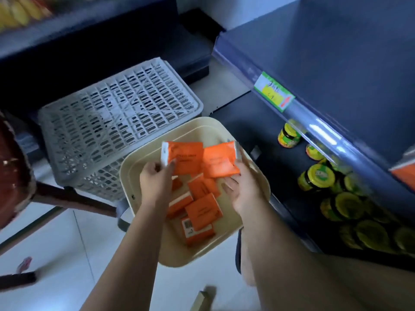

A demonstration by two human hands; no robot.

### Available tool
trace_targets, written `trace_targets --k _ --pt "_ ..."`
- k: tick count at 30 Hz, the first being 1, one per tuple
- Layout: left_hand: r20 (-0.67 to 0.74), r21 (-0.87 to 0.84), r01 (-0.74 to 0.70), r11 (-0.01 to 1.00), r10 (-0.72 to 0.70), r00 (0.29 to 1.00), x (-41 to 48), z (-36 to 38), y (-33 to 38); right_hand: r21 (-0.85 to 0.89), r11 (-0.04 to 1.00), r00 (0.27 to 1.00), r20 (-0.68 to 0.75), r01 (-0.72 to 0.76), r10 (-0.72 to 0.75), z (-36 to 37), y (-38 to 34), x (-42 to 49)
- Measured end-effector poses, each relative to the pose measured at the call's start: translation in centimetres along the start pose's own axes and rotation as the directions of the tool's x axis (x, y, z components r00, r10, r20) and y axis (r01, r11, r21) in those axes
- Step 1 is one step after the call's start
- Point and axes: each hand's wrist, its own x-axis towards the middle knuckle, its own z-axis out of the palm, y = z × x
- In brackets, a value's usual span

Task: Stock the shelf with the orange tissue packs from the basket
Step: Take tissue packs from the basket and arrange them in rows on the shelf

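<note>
Pinching one orange tissue pack (185, 159) in left hand (155, 177), fingers curled on its white end. Holding a second pack (219, 164) in right hand (244, 191), thumb up along its edge, fingers beneath. Both raised just above cream basket (179, 129) on the floor, with more orange packs (202, 212) heaped loose inside. Upturned grey slatted crate (116, 108) just beside. To the right, dark shelf (336, 63) edged with a price tag (274, 92); yellow-lidded jars (317, 176) below.

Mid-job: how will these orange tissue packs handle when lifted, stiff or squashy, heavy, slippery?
Probably light: the left hand lifts the left pack by a pinch at its white end. Likely squashy: the right pack, in the right hand, looks rumpled. Flat, so those in the basket shouldn't roll.
</note>
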Motion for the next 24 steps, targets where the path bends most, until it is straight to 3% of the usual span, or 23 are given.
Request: trace_targets --k 7,10,14,20,24 --pt "0.188 -0.260 -0.070 0.963 0.121 0.975 -7.4 -1.3 5.9 0.187 0.965 0.969 0.126 0.185 -0.210 -1.3 -6.0 -8.0" --pt "0.266 -0.336 -0.082 0.938 0.178 0.947 -9.7 -0.8 8.9 0.167 0.931 0.922 0.165 0.324 -0.350 -1.7 -9.3 -11.7" --pt "0.319 -0.357 -0.211 0.910 0.331 0.888 -12.8 -0.2 13.0 0.002 0.835 0.822 0.178 0.550 -0.542 -2.2 -12.7 -16.7" --pt "0.425 -0.412 -0.320 0.854 0.490 0.761 -17.0 1.8 17.6 0.088 0.679 0.682 -0.001 0.729 -0.732 -5.3 -16.6 -22.5" --pt "0.518 -0.430 -0.328 0.841 0.528 0.673 -20.4 4.0 19.1 -0.050 0.514 0.508 -0.100 0.856 -0.856 -9.3 -19.5 -26.6"
